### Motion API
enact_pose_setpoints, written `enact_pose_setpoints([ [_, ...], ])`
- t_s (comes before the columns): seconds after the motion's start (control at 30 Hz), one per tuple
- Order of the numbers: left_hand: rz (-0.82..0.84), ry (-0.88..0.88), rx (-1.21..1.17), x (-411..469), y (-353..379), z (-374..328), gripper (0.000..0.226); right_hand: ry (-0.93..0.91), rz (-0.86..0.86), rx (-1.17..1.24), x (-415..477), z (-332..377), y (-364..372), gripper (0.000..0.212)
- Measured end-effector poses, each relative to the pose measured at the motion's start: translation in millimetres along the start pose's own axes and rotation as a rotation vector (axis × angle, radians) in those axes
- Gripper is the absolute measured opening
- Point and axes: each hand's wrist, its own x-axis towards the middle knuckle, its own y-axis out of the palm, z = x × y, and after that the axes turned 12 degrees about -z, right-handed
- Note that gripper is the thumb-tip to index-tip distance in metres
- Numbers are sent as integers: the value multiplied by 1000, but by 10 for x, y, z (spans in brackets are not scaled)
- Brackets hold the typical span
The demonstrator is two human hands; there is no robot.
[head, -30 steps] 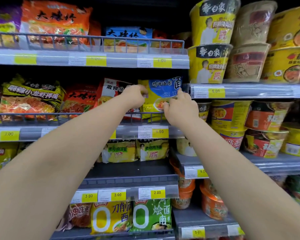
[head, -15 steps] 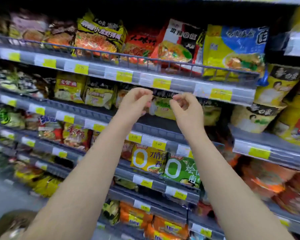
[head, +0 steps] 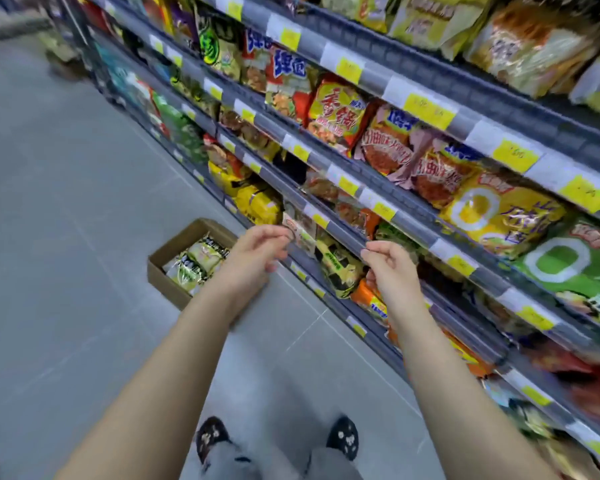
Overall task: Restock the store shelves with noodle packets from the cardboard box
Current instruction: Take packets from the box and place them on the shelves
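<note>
1. Head view is looking down an aisle, where the cardboard box point(head: 165, 285) is sitting open on the floor point(head: 66, 220), near the bottom edge of the shelves point(head: 347, 233).
2. Noodle packets point(head: 198, 258) are lying inside it, pale green and yellow, filling the part of the box that is showing. The left forearm is covering the box's right-hand corner.
3. The left hand point(head: 257, 251) is hovering over the right edge of the box with its fingers loosely curled, grasping nothing.
4. The right hand point(head: 388, 268) is hanging in front of a lower shelf rail. It is equally relaxed and empty, touching neither the rail nor the packets behind it.
5. Judging by their look, the packets are going to feel light and crinkly. The film wrap is probably slippery, and the dry noodle block inside is likely brittle and will crack if squeezed hard.
6. The safest hold is probably a flat grasp across the broad faces, thumb on one side and fingers on the other. Pinching the sealed end flap is an option too, though the packet would then dangle and swing.
7. The task is seemingly between packets, with the person needing to bend down toward the box. Which shelf gap the next packet is going into cannot be told, as motion is blurring the rows.
</note>
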Motion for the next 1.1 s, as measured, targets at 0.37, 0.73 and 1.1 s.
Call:
enact_pose_setpoints([
  [0.37, -172, -333, 124, 504, -2185, 977, 12, 358, 175, -116, -684, -887, 1899, 10],
  [0.73, -237, -454, 119, 1903, -2748, 992, 10, 430, 186, -214, 86, -830, 3211, 15],
  [1.1, -114, -495, 213, 3944, -3017, 827, 7, 514, 229, -237, 1292, -633, 4841, 11],
])
